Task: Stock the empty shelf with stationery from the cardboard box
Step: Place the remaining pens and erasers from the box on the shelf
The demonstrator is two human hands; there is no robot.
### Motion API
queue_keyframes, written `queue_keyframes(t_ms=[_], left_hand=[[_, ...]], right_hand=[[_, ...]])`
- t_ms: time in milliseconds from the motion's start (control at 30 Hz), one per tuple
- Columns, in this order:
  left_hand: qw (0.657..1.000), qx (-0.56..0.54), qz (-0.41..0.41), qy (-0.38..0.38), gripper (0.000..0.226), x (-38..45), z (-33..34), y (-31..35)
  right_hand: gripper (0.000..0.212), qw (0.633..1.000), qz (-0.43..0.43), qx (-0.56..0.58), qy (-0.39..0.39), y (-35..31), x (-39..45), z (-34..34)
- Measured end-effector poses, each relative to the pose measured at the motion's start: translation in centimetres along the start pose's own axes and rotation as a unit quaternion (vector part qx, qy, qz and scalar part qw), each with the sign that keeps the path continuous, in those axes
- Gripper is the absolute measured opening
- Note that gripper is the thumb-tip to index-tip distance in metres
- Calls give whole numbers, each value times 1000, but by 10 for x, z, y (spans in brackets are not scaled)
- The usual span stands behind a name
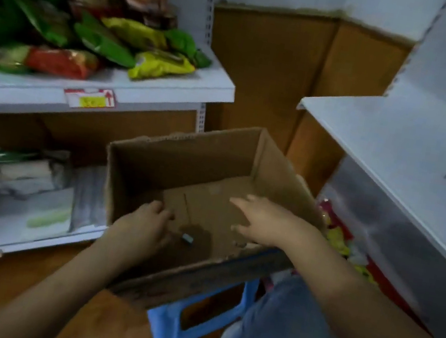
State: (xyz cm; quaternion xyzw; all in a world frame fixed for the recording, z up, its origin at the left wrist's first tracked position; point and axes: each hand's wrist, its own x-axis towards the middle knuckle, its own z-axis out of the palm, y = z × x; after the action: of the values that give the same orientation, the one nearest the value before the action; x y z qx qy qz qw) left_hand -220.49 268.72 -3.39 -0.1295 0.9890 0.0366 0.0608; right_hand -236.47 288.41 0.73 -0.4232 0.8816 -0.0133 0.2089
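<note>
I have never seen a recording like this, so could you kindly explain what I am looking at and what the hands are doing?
There is no machine here: one camera worn on a person's head looks forward and down at their two bare hands. Both reach into a cardboard box that rests on a blue stool. The left hand has curled fingers near a small item on the box floor; whether it holds anything is unclear. The right hand is spread and holds nothing. Snack bags fill the upper left shelf; a white shelf stands at right.
</note>
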Motion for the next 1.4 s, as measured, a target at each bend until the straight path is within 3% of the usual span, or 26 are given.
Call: queue_keyframes(t_ms=[67,133,167,233,300,333,433,500,600,667,767,833,900,1033,1133,1267,1333,1400], left_hand=[[989,104,45,-97,40,-9,9,5],[988,116,69,-79,34,-14,4,14],[994,73,77,-26,30,-17,1,17],[984,-73,62,149,27,-25,-8,20],[931,-143,-50,333,32,-29,-13,15],[909,-164,-124,363,39,-29,-13,9],[866,-315,-285,266,66,-9,-10,-5],[874,-320,-293,221,68,3,-9,-10],[884,-304,-275,224,65,8,-6,-17],[872,-334,-281,222,64,9,-3,-20],[846,-380,-292,235,62,13,-2,-24],[851,-371,-291,231,60,17,-2,-25],[856,-363,-296,217,58,20,-1,-23],[904,-256,-258,227,55,18,2,-23],[920,-235,-202,240,48,16,3,-24],[846,-377,-255,278,38,17,-1,-30],[834,-387,-262,294,35,18,0,-28],[830,-390,-263,302,34,19,1,-27]], right_hand=[[66,991,13,-63,-115,0,20,19],[62,983,22,-79,-162,10,23,46],[65,982,23,-65,-176,15,20,58],[79,978,12,-19,-205,21,12,73],[92,976,-27,-64,-206,20,13,71],[97,975,-58,-101,-190,15,19,66],[110,962,-147,-135,-184,-11,53,59],[112,953,-154,-144,-216,-31,83,56],[103,924,-197,-213,-249,-56,123,53],[94,905,-258,-248,-232,-67,138,65],[66,898,-342,-189,-200,-75,140,93],[56,902,-363,-117,-202,-79,133,106],[60,889,-390,-65,-231,-86,123,116],[47,841,-451,-54,-292,-93,110,124],[40,846,-449,-63,-279,-92,113,122],[62,868,-441,-56,-222,-91,124,118],[67,883,-439,-34,-162,-94,132,123],[63,872,-469,-59,-124,-101,139,127]])
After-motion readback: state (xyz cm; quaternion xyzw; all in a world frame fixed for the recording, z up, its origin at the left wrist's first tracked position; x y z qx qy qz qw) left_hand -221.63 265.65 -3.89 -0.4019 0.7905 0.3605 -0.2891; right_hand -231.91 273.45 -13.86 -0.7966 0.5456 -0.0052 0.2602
